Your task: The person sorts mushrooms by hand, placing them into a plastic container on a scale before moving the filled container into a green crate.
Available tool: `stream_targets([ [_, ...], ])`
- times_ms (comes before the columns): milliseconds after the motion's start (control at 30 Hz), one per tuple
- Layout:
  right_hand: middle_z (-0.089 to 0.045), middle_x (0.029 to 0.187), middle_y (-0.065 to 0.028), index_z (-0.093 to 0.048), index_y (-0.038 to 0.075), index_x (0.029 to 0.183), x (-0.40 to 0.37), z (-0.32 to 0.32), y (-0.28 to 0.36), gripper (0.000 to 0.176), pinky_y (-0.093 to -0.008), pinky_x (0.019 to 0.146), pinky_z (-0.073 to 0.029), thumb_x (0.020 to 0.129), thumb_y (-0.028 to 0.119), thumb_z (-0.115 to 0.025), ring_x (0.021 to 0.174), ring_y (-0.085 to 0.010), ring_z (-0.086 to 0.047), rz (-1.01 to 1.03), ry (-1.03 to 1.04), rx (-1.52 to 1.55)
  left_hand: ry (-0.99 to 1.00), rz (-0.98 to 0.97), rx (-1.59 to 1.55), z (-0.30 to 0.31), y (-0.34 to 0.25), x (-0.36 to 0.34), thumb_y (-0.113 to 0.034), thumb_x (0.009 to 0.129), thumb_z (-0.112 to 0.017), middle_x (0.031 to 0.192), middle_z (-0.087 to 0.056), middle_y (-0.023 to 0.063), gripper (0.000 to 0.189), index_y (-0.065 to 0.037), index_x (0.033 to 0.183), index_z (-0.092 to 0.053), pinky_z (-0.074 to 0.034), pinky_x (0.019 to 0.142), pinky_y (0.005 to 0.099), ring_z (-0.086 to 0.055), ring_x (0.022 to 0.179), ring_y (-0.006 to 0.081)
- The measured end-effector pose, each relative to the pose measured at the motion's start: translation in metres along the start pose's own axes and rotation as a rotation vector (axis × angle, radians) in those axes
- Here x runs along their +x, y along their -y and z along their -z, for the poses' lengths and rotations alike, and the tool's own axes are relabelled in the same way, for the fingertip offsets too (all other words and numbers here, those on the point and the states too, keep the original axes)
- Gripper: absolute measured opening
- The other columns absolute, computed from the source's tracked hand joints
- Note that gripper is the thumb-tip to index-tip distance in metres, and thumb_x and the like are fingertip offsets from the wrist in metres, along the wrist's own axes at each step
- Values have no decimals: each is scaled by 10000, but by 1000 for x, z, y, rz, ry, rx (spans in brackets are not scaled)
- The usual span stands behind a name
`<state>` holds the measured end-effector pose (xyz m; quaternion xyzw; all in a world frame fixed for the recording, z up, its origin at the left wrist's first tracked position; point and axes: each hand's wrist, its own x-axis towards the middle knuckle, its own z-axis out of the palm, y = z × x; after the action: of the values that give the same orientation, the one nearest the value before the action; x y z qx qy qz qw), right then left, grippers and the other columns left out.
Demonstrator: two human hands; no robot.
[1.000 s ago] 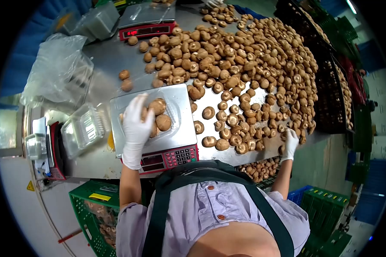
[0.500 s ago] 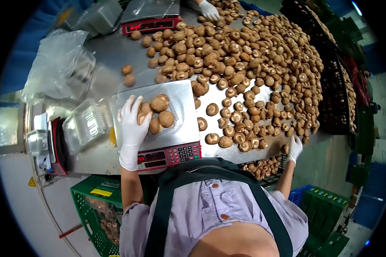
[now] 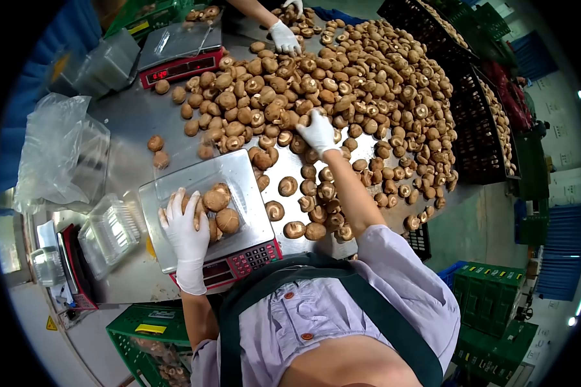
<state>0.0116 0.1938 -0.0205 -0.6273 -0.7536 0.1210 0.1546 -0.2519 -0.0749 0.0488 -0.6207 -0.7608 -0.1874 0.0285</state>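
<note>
My left hand (image 3: 188, 235), in a white glove, rests with its fingers stretched apart over the left side of a clear plastic tray on the scale. Several brown mushrooms (image 3: 227, 220) sit in that tray beside my thumb. The metal plate of the scale (image 3: 255, 213) lies under the tray, and its red keypad (image 3: 248, 259) faces me. My right hand (image 3: 319, 133), also gloved, reaches across to the near side of the mushroom pile (image 3: 381, 84). Its fingertips close around a mushroom (image 3: 305, 120), partly hidden by the fingers.
Across the table a co-worker's gloved hand (image 3: 285, 37) touches the pile. A second red scale (image 3: 181, 61) stands at the back left. Empty clear trays (image 3: 108, 232) and a plastic bag (image 3: 51, 155) lie at left. Black crates (image 3: 481, 122) flank the right side.
My right hand has moved from the table's right near edge up and left to the pile. My left hand stays at the tray. The camera view has shifted, and the co-worker's arm reaches further in.
</note>
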Motion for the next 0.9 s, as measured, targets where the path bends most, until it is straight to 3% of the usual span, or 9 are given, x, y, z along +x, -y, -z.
stream_targets([
  [200, -574, 1053, -102, -488, 123, 1152, -59, -3, 4, 499, -397, 801, -462, 707, 251, -673, 990, -319, -515, 193, -77, 50, 4, 46, -100, 7, -6, 1, -134, 719, -622, 1280, -431, 92, 453, -152, 1165, -544, -180, 1027, 537, -370, 1217, 274],
  [333, -584, 904, -172, -527, 196, 1168, -94, 32, 1, 487, -409, 752, -476, 718, 325, -659, 821, -357, -584, 170, 266, 181, -31, 132, -340, 16, -10, 1, -85, 718, -628, 1292, -420, 129, 423, -85, 1136, -564, -249, 1025, 460, -371, 1212, 296],
  [400, -619, 929, -195, -554, 118, 1171, -93, 40, -10, 530, -368, 807, -476, 722, 372, -674, 865, -319, -611, 152, 388, 250, -98, 209, -495, 19, -12, 2, -27, 745, -607, 1284, -431, 146, 331, -32, 1075, -592, -337, 991, 360, -407, 1185, 302],
  [467, -628, 1001, -203, -580, 22, 1129, -83, 40, -19, 539, -327, 852, -467, 737, 378, -680, 908, -271, -624, -39, 431, 558, -113, 246, -509, 26, -12, 1, -15, 758, -596, 1281, -438, 145, 314, -29, 1071, -593, -348, 982, 360, -425, 1172, 294],
  [567, -645, 980, -141, -609, 92, 1087, -52, 24, -16, 386, -330, 800, -487, 760, 292, -657, 844, -268, -629, -105, 263, 434, -184, 265, -548, 25, -3, -4, 17, 788, -566, 1255, -473, 140, 269, -14, 1054, -599, -377, 957, 349, -469, 1136, 272],
  [633, -630, 1022, -113, -595, 121, 1091, -30, 4, -5, 367, -353, 784, -490, 749, 240, -646, 885, -272, -613, 141, -33, 284, -283, 267, -527, 23, 5, -8, 10, 792, -568, 1230, -499, 141, 251, -8, 1039, -607, -377, 959, 350, -481, 1126, 272],
  [767, -522, 1180, -103, -446, 111, 1230, -4, -29, 17, 555, -371, 797, -476, 721, 147, -663, 1024, -281, -543, 274, 27, -88, -278, 293, -511, 28, 8, -12, 6, 794, -569, 1209, -517, 140, 241, -10, 1030, -615, -376, 957, 353, -483, 1132, 273],
  [833, -549, 1155, -118, -488, 74, 1201, -3, -28, 22, 541, -348, 817, -475, 699, 139, -677, 1001, -294, -562, 277, -1, -20, -291, 300, -491, 30, 8, -16, 3, 795, -571, 1206, -520, 140, 237, -10, 1028, -615, -375, 958, 356, -484, 1130, 274],
  [900, -613, 1029, -145, -557, 47, 1130, -6, -22, 15, 485, -339, 793, -494, 672, 148, -682, 922, -299, -604, 133, 27, 355, -303, 312, -475, 32, 10, -21, -1, 796, -573, 1203, -522, 140, 234, -9, 1026, -615, -374, 959, 358, -486, 1128, 276],
])
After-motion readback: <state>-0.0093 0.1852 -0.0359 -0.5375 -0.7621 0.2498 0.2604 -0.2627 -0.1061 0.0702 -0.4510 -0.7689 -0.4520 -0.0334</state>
